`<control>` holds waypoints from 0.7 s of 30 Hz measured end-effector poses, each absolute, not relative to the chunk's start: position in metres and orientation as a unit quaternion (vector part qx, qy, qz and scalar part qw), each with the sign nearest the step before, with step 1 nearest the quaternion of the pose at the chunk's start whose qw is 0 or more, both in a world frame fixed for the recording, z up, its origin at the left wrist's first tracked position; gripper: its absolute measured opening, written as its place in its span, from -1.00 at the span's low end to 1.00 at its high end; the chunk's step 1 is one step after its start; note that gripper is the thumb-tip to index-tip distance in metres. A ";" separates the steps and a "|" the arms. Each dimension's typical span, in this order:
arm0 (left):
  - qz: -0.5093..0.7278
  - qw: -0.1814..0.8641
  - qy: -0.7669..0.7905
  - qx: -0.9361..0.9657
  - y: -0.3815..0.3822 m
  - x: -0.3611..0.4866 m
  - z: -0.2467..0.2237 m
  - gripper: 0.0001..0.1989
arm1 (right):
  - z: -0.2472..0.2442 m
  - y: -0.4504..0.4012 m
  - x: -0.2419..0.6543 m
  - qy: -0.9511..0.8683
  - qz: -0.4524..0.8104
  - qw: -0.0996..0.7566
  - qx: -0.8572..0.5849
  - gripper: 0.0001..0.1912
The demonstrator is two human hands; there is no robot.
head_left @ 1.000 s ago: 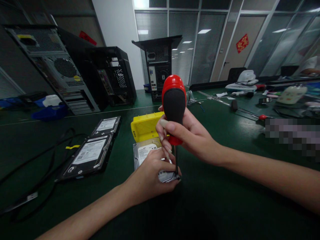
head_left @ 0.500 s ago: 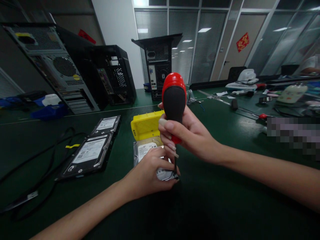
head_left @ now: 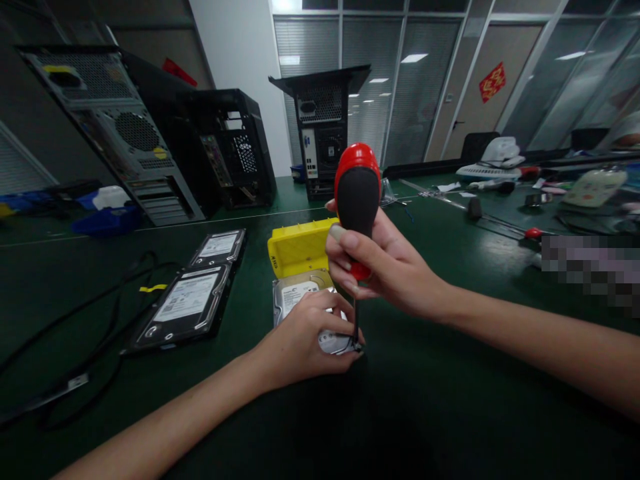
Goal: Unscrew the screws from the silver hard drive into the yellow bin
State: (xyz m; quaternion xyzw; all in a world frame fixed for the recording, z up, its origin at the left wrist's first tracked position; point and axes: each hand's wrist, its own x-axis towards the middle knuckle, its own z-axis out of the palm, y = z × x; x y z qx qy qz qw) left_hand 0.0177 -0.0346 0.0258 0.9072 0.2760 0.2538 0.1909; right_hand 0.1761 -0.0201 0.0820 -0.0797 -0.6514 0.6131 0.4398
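Note:
My right hand is wrapped round the red and black handle of a screwdriver, held upright. Its thin shaft points down to the near right corner of a silver hard drive. Over that drive lies my left hand, its fingers bent and gripping the drive's near right part, beside the screwdriver's tip. The tip itself is too small to make out clearly. Right behind the drive stands a yellow plastic case.
Two more hard drives lie to the left, beside black cables. Computer cases stand at the back and back left, near a blue bin. Tools such as a red-ended one lie at the right.
The whole view has shifted slightly, so things appear a little further right. Both hands keep their hold, and the screwdriver still stands at the drive's corner.

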 end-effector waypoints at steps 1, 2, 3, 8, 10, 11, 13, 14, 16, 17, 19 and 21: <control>0.255 0.188 0.277 0.907 -0.033 0.017 0.026 -0.87 | 0.082 -0.019 0.176 -0.654 0.608 0.443 -0.082 -0.72; 0.256 0.185 0.277 0.907 -0.031 0.017 0.026 -0.87 | 0.082 -0.018 0.177 -0.656 0.603 0.446 -0.084 -0.71; 0.257 0.182 0.277 0.908 -0.029 0.016 0.027 -0.86 | 0.082 -0.017 0.177 -0.659 0.599 0.447 -0.085 -0.71; 0.249 0.185 0.263 0.914 -0.024 0.015 0.029 -0.85 | 0.081 -0.011 0.176 -0.664 0.588 0.454 -0.086 -0.73; 0.245 0.186 0.259 0.916 -0.024 0.015 0.029 -0.86 | 0.081 -0.010 0.174 -0.664 0.588 0.454 -0.086 -0.74; 0.245 0.185 0.259 0.916 -0.024 0.015 0.029 -0.86 | 0.082 -0.010 0.173 -0.664 0.589 0.452 -0.086 -0.74; 0.246 0.183 0.258 0.916 -0.023 0.015 0.028 -0.86 | 0.082 -0.010 0.171 -0.664 0.591 0.451 -0.086 -0.73; 0.247 0.184 0.257 0.916 -0.023 0.015 0.028 -0.87 | 0.083 -0.011 0.171 -0.663 0.590 0.453 -0.086 -0.73; 0.247 0.186 0.255 0.916 -0.022 0.015 0.027 -0.87 | 0.083 -0.012 0.170 -0.658 0.590 0.461 -0.081 -0.75; 0.246 0.187 0.254 0.916 -0.022 0.014 0.027 -0.87 | 0.083 -0.012 0.169 -0.655 0.591 0.465 -0.078 -0.76; 0.246 0.187 0.251 0.917 -0.021 0.014 0.027 -0.87 | 0.083 -0.012 0.170 -0.649 0.595 0.468 -0.071 -0.76; 0.243 0.184 0.246 0.920 -0.020 0.014 0.028 -0.88 | 0.083 -0.012 0.170 -0.648 0.598 0.467 -0.066 -0.72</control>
